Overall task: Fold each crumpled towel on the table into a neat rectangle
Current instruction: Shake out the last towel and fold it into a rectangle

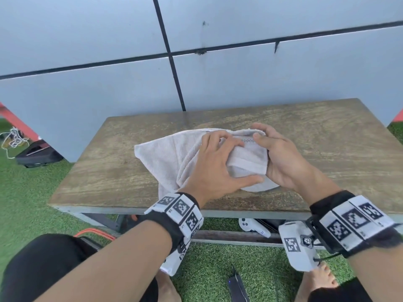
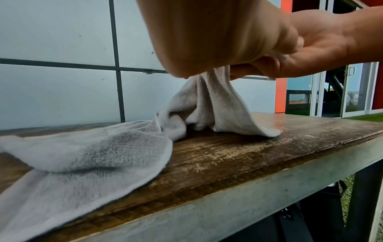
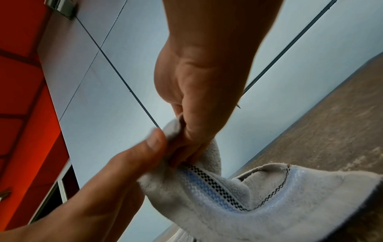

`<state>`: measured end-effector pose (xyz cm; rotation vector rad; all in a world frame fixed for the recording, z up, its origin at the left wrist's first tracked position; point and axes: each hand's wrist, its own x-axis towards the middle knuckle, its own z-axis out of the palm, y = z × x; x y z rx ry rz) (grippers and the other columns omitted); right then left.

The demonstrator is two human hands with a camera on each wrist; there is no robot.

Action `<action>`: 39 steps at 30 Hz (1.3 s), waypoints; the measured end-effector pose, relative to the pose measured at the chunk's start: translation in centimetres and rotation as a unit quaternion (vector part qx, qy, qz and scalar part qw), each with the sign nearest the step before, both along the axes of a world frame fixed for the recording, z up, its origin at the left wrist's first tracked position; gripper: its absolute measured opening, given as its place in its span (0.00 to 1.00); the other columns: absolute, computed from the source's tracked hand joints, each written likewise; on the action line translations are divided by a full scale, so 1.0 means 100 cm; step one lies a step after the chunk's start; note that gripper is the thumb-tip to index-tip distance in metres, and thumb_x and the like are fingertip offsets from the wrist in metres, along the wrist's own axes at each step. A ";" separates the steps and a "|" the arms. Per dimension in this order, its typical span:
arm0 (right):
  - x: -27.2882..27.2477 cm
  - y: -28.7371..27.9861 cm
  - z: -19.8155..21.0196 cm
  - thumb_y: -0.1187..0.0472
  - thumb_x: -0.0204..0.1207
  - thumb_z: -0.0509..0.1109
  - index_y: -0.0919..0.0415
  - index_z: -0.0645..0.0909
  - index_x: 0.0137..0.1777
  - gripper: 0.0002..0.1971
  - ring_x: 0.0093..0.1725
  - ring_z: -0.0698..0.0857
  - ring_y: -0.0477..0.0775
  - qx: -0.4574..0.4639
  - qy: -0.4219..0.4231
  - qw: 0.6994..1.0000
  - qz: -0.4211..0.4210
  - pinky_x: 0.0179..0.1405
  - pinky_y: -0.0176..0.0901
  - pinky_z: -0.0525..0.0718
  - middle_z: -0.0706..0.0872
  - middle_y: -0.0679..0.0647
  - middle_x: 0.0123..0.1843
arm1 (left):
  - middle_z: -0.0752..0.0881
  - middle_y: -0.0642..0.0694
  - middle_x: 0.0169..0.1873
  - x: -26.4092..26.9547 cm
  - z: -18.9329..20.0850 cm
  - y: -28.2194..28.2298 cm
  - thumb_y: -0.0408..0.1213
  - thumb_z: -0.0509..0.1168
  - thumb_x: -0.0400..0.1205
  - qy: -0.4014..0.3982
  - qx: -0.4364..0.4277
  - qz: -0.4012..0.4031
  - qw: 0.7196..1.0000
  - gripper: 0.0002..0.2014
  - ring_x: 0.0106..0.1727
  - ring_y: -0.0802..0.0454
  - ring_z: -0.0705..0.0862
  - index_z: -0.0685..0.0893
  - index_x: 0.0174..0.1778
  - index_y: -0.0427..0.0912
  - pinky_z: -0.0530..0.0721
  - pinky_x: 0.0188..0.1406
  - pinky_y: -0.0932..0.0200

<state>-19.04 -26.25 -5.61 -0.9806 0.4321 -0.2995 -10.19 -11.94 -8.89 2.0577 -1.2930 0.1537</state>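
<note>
**Both hands bunched up on one towel**

So the white towel [image 1: 165, 158] sits mid-frame on the wooden table [image 1: 113, 171], partly lifted and crumpled. The left hand [image 1: 216, 168] has its fingers curled around the raised bundle, and the right hand [image 1: 281, 158] pinches the striped hem just beside it. The rest of it trails toward the lower left.

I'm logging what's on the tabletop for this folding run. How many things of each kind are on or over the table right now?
Towels: 1, the white towel, crumpled, partly lifted
Hands: 2, left hand and right hand, both gripping it
Tables: 1, the wooden table
Total: 4
</note>
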 end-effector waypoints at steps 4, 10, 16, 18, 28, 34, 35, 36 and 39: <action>-0.002 0.001 0.001 0.61 0.90 0.60 0.53 0.65 0.80 0.20 0.43 0.91 0.48 -0.069 0.020 0.997 0.029 0.36 0.45 0.91 0.81 0.59 0.68 | 0.79 0.49 0.54 0.010 -0.002 -0.001 0.31 0.69 0.76 0.067 -0.043 -0.027 0.996 0.16 0.57 0.49 0.79 0.87 0.60 0.46 0.81 0.57 0.46; -0.011 0.000 -0.016 0.44 0.75 0.67 0.44 0.78 0.67 0.21 0.72 0.70 0.54 -0.588 0.055 0.807 -0.024 0.65 0.46 0.75 0.65 0.48 0.67 | 0.88 0.47 0.41 0.013 0.010 -0.010 0.24 0.59 0.73 0.130 -0.080 0.016 0.988 0.16 0.44 0.50 0.84 0.87 0.50 0.39 0.81 0.42 0.56; -0.002 -0.001 -0.018 0.49 0.75 0.77 0.55 0.88 0.50 0.10 0.52 0.79 0.44 -0.652 -0.079 0.750 -0.079 0.60 0.50 0.78 0.85 0.45 0.49 | 0.85 0.45 0.38 0.015 0.016 -0.017 0.29 0.65 0.81 0.093 -0.046 0.007 0.995 0.05 0.40 0.47 0.81 0.85 0.48 0.38 0.78 0.39 0.54; -0.002 -0.006 -0.020 0.59 0.79 0.74 0.58 0.89 0.46 0.04 0.44 0.81 0.45 -0.664 -0.092 0.733 -0.115 0.50 0.54 0.81 0.86 0.45 0.44 | 0.87 0.45 0.42 0.019 0.012 -0.017 0.32 0.65 0.80 0.053 -0.024 0.010 0.998 0.07 0.44 0.47 0.82 0.86 0.52 0.40 0.81 0.44 0.50; -0.022 -0.041 0.002 0.59 0.83 0.68 0.52 0.82 0.50 0.02 0.37 0.82 0.36 -0.512 -0.049 0.791 -0.330 0.39 0.39 0.80 0.84 0.43 0.37 | 0.86 0.51 0.37 0.061 0.017 0.050 0.26 0.62 0.84 0.083 0.060 0.130 0.986 0.11 0.37 0.55 0.82 0.85 0.52 0.46 0.78 0.36 0.70; -0.026 -0.029 -0.004 0.59 0.84 0.70 0.51 0.84 0.51 0.02 0.42 0.84 0.51 -0.507 -0.046 0.826 -0.241 0.41 0.46 0.82 0.87 0.47 0.42 | 0.87 0.49 0.39 0.088 0.051 0.098 0.35 0.67 0.87 0.180 0.029 0.115 0.976 0.01 0.33 0.45 0.89 0.82 0.51 0.44 0.80 0.30 0.58; -0.027 -0.029 -0.008 0.61 0.84 0.71 0.51 0.84 0.50 0.03 0.43 0.84 0.50 -0.513 -0.037 0.832 -0.208 0.40 0.43 0.82 0.88 0.49 0.43 | 0.88 0.45 0.39 0.089 0.055 0.102 0.33 0.68 0.85 0.196 0.028 0.102 0.975 0.01 0.32 0.45 0.89 0.83 0.50 0.41 0.81 0.35 0.54; -0.026 -0.028 -0.011 0.63 0.84 0.71 0.50 0.85 0.50 0.06 0.44 0.85 0.50 -0.523 -0.027 0.836 -0.164 0.40 0.40 0.82 0.90 0.50 0.45 | 0.89 0.40 0.40 0.090 0.058 0.109 0.31 0.70 0.84 0.207 0.034 0.093 0.973 0.01 0.31 0.46 0.89 0.85 0.49 0.38 0.80 0.38 0.52; -0.023 -0.025 -0.020 0.67 0.83 0.70 0.40 0.86 0.51 0.16 0.43 0.87 0.52 -0.543 0.029 0.838 -0.044 0.37 0.28 0.80 0.92 0.47 0.48 | 0.91 0.36 0.37 0.091 0.058 0.127 0.38 0.74 0.81 0.238 0.065 0.084 0.965 0.05 0.35 0.45 0.91 0.92 0.44 0.40 0.82 0.42 0.47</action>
